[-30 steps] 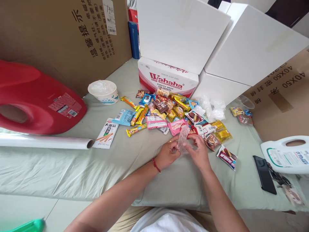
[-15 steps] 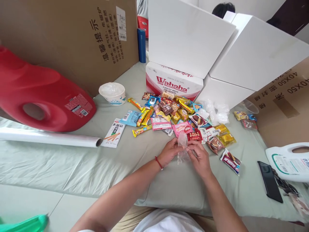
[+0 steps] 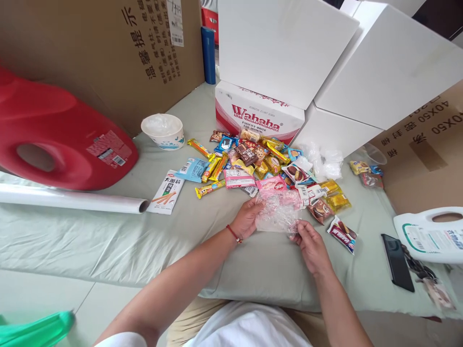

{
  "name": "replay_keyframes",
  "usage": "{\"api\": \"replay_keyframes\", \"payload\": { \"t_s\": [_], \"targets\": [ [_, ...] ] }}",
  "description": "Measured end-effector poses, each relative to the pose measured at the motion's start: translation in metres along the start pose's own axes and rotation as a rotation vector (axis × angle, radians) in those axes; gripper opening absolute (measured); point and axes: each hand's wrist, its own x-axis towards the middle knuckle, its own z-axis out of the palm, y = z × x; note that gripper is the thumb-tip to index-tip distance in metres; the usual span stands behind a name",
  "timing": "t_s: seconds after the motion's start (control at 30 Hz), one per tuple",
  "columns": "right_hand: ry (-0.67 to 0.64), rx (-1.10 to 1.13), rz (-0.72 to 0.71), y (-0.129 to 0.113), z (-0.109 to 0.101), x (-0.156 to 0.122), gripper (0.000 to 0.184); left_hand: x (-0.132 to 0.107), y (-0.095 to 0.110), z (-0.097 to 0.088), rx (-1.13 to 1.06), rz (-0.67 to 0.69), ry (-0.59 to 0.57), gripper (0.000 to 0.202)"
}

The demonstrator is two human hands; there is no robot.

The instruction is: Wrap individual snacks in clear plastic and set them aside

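Stretched between my hands is a clear plastic bag (image 3: 277, 214), crinkled and see-through. My left hand (image 3: 246, 218) pinches its left edge, and my right hand (image 3: 310, 245) pinches its lower right corner. Through the film shows part of a pink snack packet (image 3: 271, 184) lying behind it. A pile of wrapped snacks (image 3: 249, 154) spreads just beyond my hands. Right of my right hand lie a brown packet (image 3: 321, 211) and a purple-and-white packet (image 3: 342, 234). More crumpled clear bags (image 3: 327, 161) sit at the pile's right side.
A white paper bowl (image 3: 163, 132) holding clear plastic stands left of the pile. Further left are a red jug (image 3: 72, 140) and a white roll (image 3: 72, 198). A Wahaha box (image 3: 258, 113) and white boxes (image 3: 285, 48) stand behind. A phone (image 3: 397, 262) lies right.
My hands have moved apart, and the bag, narrow and bunched before, is now spread wide between them. The view has tilted slightly downward.
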Motion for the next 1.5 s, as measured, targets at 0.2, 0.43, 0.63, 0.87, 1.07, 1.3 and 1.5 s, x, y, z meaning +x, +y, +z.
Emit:
{"api": "replay_keyframes", "payload": {
  "t_s": [0.2,0.43,0.63,0.87,1.07,1.3,1.5],
  "targets": [
    [-0.074,0.116,0.068,-0.019,0.000,-0.003,0.057,0.001,0.001,-0.001,0.001,0.029,0.023,0.047],
    [-0.086,0.189,0.142,-0.023,0.010,-0.004,0.037,0.004,-0.006,-0.003,0.268,0.158,0.087,0.053],
    [-0.060,0.178,0.022,-0.030,0.012,-0.006,0.032,-0.017,-0.002,0.004,1.056,0.914,0.333,0.034],
    [0.012,-0.210,-0.251,-0.039,0.012,-0.014,0.026,-0.052,0.000,0.042,1.003,0.672,-0.222,0.007],
    [-0.049,-0.539,-0.502,-0.055,0.016,-0.027,0.022,-0.053,-0.020,0.062,0.948,0.547,-0.029,0.020],
    [-0.040,-0.238,-0.272,-0.046,0.013,-0.025,0.029,-0.054,-0.017,0.052,0.613,0.255,0.036,0.028],
    [-0.016,-0.121,-0.226,-0.045,0.008,-0.026,0.028,-0.064,-0.008,0.046,0.251,0.150,0.069,0.030]
  ]
}}
